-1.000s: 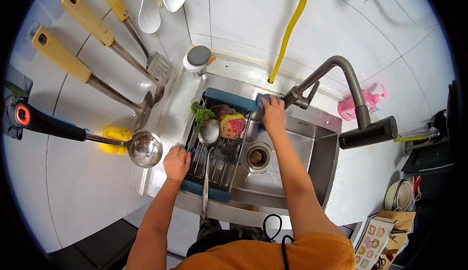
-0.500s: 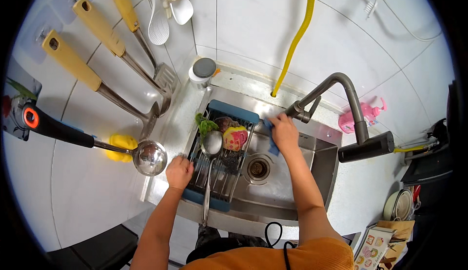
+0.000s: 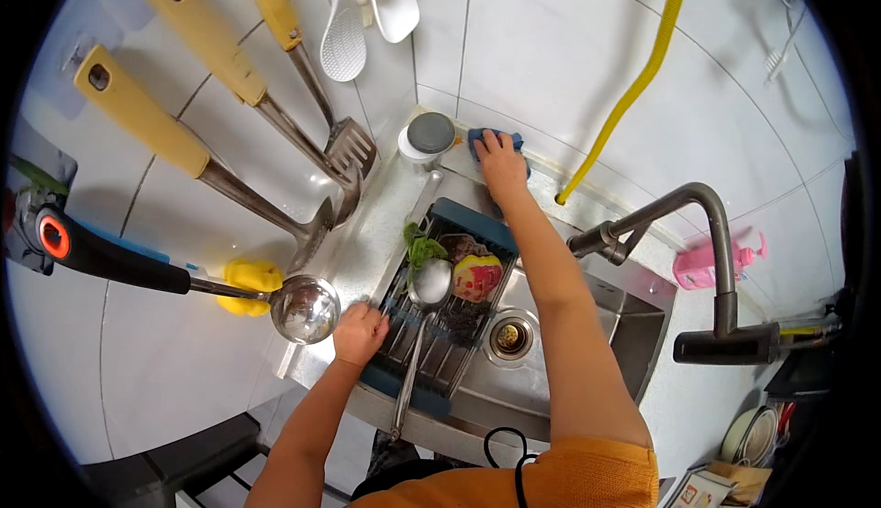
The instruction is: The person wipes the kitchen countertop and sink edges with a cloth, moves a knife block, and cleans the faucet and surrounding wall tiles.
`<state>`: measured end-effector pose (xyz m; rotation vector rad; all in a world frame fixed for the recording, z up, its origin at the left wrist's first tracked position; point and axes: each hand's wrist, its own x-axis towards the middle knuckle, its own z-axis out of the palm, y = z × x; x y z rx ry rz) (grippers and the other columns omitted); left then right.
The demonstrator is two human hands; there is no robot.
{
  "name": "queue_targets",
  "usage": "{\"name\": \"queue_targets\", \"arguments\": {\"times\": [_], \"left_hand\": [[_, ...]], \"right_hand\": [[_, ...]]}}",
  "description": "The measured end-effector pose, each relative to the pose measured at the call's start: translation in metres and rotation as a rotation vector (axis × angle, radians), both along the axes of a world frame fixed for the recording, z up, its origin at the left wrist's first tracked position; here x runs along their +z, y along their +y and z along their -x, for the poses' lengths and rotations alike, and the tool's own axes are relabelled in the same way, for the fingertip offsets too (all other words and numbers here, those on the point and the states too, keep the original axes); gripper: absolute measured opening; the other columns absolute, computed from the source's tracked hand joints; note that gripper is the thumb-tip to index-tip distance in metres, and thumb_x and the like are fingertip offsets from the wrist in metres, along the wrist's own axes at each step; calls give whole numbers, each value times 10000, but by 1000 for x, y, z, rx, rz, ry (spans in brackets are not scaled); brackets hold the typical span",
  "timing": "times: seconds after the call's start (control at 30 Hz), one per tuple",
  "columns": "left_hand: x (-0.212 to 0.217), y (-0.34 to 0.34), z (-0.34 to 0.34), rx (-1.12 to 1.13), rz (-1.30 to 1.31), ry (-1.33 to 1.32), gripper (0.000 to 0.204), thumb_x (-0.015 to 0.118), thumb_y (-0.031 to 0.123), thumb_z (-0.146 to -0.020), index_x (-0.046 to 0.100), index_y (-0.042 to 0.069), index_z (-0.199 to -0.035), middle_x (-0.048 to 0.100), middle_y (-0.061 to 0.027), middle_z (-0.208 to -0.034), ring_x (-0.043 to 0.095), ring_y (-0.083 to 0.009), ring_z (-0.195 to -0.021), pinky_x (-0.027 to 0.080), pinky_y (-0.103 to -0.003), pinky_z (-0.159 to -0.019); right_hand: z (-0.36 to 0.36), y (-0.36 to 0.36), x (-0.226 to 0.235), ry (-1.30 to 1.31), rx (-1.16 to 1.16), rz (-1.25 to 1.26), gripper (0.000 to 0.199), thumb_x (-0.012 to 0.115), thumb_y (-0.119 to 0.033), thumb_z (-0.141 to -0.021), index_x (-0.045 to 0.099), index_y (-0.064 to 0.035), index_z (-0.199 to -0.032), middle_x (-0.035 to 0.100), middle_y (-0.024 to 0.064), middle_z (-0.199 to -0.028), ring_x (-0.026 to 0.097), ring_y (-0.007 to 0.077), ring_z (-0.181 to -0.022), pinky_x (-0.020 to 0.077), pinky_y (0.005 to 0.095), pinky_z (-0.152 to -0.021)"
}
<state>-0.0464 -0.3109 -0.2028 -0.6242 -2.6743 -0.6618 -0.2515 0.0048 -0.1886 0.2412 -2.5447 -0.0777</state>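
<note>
My right hand (image 3: pixel 501 161) reaches over the sink and presses a blue cloth (image 3: pixel 478 138) on the far ledge by the wall. Just left of it stands a small white jar with a grey lid (image 3: pixel 427 137). My left hand (image 3: pixel 360 333) rests on the near left edge of a dark drying rack (image 3: pixel 439 338) laid across the steel sink (image 3: pixel 587 343). In the rack lie a steel ladle (image 3: pixel 429 283), a green scrubber (image 3: pixel 423 247) and a pink and yellow sponge (image 3: pixel 477 278).
A dark faucet (image 3: pixel 711 233) arches over the sink's right side. Yellow-handled spatulas (image 3: pixel 229 77), a black-handled ladle (image 3: pixel 303 309) and white spoons (image 3: pixel 344 44) hang on the tiled wall at left. A yellow hose (image 3: pixel 642 72) runs down the wall. A pink bottle (image 3: pixel 711 265) stands at right.
My right hand has moved with the blue cloth from the rack's far edge up to the back ledge beside the jar. My left hand stayed at the rack's left edge.
</note>
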Motion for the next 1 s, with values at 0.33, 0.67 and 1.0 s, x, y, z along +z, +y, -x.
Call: {"name": "queue_targets", "arguments": {"times": [0.33,0.67,1.0], "left_hand": [[0,1,0,18,54,-60,185,700,140,-665,528,84,-625,504,-85,-700,548,-285,-670,464,-394,-584],[0,0,1,-1,21,-49,219,701,138,-666,498,86,-600,482,-83,-678,536,-280,-636,448,-384,-552],[-1,-3,-2,-9,35,-40,193,694,145,-668,516,85,-622,493,-82,-693,548,-281,-669,458,-394,-568]], "right_hand": [[-62,34,43,-595,-464,63,274,559,-77,-759,591,-63,-1031,560,129,-1038,523,300,-1022,519,384,-768],[0,-12,-10,-167,-70,119,169,544,-111,-778,616,-119,-931,573,62,-959,518,273,-966,534,339,-651],[-77,11,10,-467,-472,207,203,571,-109,-765,633,-2,-927,601,170,-972,599,312,-898,532,355,-703]]}}
